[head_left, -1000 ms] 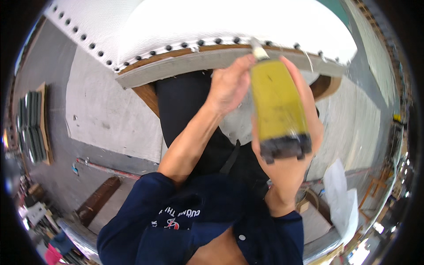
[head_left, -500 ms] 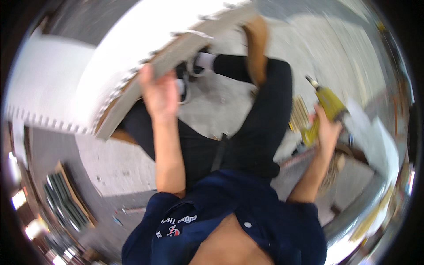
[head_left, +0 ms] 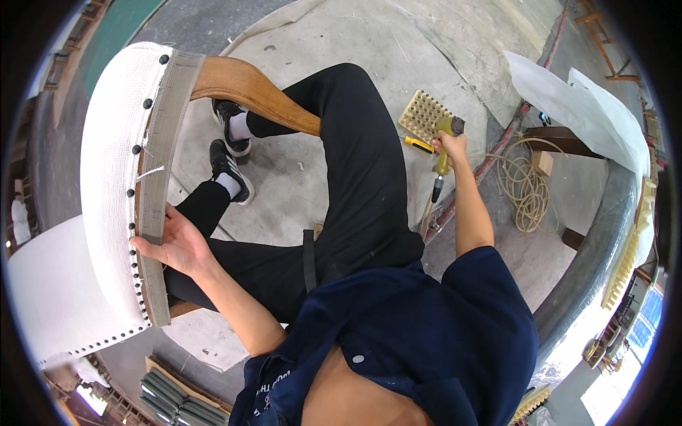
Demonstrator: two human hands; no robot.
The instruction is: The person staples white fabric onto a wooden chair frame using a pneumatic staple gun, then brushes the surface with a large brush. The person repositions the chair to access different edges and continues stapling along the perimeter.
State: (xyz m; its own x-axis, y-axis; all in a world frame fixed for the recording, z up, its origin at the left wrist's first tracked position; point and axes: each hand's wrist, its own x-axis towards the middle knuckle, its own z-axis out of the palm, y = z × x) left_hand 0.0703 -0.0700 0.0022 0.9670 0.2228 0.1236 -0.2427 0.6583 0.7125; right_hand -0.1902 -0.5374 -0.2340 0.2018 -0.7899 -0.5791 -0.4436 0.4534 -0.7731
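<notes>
My left hand (head_left: 174,245) grips the edge of an upholstered chair frame (head_left: 160,184), where grey webbing and white cloth are fixed by a row of dark tacks. A curved wooden rail (head_left: 252,89) of the frame runs over my legs. My right hand (head_left: 451,145) is out to the right, closed on a yellow pneumatic tool (head_left: 445,145) held low near the floor, its hose end pointing down. I sit in dark trousers and a navy shirt.
A yellow pegged block (head_left: 424,113) and a small yellow-handled tool (head_left: 419,145) lie on the floor by the right hand. A coiled hose (head_left: 526,188) and white sheeting (head_left: 582,113) are at right. Stacked grey strips (head_left: 174,405) lie at lower left.
The view has swung so the chair frame now lies at the left. My right hand has carried the yellow tool away from my face, out and down to the right; my left hand stays on the frame's edge.
</notes>
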